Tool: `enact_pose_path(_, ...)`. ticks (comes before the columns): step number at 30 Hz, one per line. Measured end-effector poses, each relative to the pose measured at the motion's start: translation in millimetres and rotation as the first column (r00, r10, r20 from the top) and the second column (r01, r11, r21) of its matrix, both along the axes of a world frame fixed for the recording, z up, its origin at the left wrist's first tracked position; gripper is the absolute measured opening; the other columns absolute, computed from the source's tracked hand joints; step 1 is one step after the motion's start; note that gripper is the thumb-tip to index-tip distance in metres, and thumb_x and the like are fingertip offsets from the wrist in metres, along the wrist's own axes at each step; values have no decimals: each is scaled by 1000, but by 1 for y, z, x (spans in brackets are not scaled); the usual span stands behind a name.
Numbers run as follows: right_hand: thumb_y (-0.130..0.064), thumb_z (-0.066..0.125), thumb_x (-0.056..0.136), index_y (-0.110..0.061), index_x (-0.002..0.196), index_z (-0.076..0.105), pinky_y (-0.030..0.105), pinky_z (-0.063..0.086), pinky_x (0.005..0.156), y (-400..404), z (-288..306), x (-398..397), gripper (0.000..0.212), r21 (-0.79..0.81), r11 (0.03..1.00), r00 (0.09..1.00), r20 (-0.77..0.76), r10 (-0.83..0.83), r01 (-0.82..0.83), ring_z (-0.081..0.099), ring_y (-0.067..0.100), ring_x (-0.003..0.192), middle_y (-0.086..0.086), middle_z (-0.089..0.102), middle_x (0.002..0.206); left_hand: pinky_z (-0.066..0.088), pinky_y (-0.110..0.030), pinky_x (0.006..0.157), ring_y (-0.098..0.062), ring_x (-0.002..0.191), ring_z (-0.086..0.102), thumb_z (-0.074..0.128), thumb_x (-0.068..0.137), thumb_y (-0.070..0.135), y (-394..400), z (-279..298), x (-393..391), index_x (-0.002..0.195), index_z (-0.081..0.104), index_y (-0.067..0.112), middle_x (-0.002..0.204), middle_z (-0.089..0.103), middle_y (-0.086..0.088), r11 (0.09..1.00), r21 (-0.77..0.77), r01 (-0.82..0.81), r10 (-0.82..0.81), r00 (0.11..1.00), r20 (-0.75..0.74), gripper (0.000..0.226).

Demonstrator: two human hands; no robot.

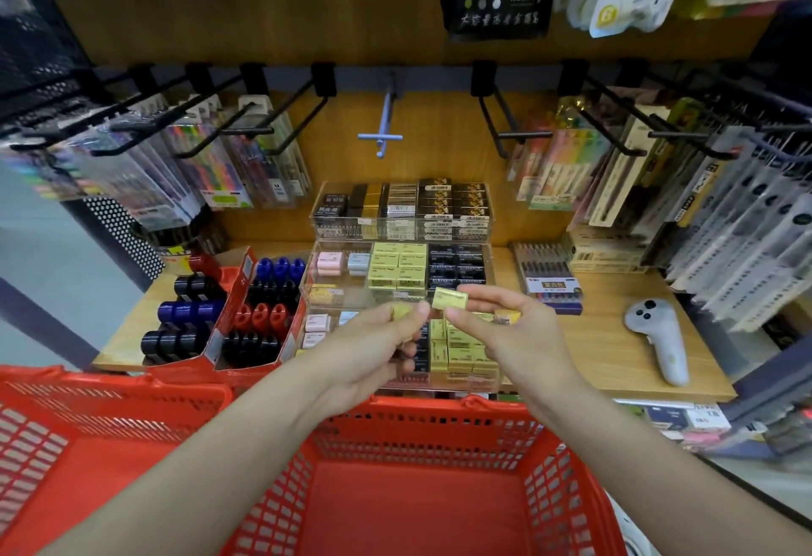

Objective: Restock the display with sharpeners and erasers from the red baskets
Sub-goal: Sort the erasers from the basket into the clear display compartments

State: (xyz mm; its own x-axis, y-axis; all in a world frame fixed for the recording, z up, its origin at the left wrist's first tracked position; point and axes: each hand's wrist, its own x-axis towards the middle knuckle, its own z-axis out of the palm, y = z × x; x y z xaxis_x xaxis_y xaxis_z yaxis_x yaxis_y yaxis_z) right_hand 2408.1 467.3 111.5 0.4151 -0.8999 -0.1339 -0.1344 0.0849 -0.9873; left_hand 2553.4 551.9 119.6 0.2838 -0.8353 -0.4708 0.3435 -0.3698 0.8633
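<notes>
Blur is smearing the hanging packs at both edges, and the left hand (pixel 378 338) is hiding most of what its curled fingers are clutching — only a yellow corner is showing. The right hand (pixel 496 322) is pinching a yellow eraser (pixel 449 298) between thumb and fingertips, hovering over the clear display trays (pixel 397 265) on the counter (pixel 615 335), forearms reaching across the red basket (pixel 417 489).

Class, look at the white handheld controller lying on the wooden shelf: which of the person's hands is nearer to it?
Right. The right hand is just left of the controller; the left hand is farther left, beyond it.
</notes>
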Motion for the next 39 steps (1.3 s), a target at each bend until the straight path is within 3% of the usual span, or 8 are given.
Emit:
enact_pose_path(3,-22,88,68,-30,89,73,18,49,78,3,-3,8,26,-94,995,999,32,-14,17,65,-8,80,-19,72,82,41,-22,57,-11,67,44,63,93,27,-5,0,-5,122,64,7,80,50,-1,997,-5,-71,69,987,-148,35)
enact_pose_path(7,-24,90,64,-25,86,70,5,45,66,3,-13,9,29,-184,983,1000,9,5,-3,65,-7,75,-17,72,78,39,-22,59,-10,66,43,63,93,23,-14,-4,-7,117,64,5,79,53,-2,995,-7,-98,96,980,-177,30)
enact_pose_path(11,-30,87,68,-34,100,69,4,43,68,-11,-18,0,37,-262,953,985,-113,128,-154,65,-3,83,-14,72,82,37,-22,60,-9,70,42,60,96,24,-22,-11,0,108,64,7,77,54,2,1000,-13,9,-9,1000,-3,22)
enact_pose_path(14,-32,81,75,-41,122,64,20,46,83,-26,-19,-8,51,-297,887,925,-257,281,-352,63,-3,96,-16,71,87,39,-18,56,-8,68,41,59,96,26,-27,-16,9,100,64,11,65,56,12,992,14,123,-124,982,141,16)
enact_pose_path(18,-36,80,76,-39,118,67,26,51,80,-36,-25,-4,44,-396,836,906,-340,250,-380,63,2,94,-18,69,85,38,-20,60,-8,68,41,61,95,26,-35,-26,15,97,64,11,59,54,15,991,14,136,-136,974,184,16)
enact_pose_path(22,-36,83,72,-38,116,67,18,43,75,-39,-36,8,46,-454,834,926,-340,162,-313,58,-5,84,-14,63,81,42,-21,59,-9,69,43,65,93,28,-41,-38,21,102,66,10,72,51,7,997,47,66,-74,978,194,21)
enact_pose_path(28,-34,75,84,-29,104,71,10,34,53,-61,-47,-3,21,-490,830,891,-453,18,-266,51,-7,53,-10,59,74,39,-49,110,-36,130,47,64,93,38,-56,-69,38,141,44,12,136,56,-14,974,212,-86,-12,906,423,58)
enact_pose_path(39,-26,75,85,-35,82,69,10,36,51,-67,-59,-9,11,-497,860,930,-360,-79,-119,50,-1,47,-12,61,68,34,-48,114,-34,139,38,63,92,46,-77,-90,26,155,21,10,159,29,-8,961,275,-19,-108,893,436,84)
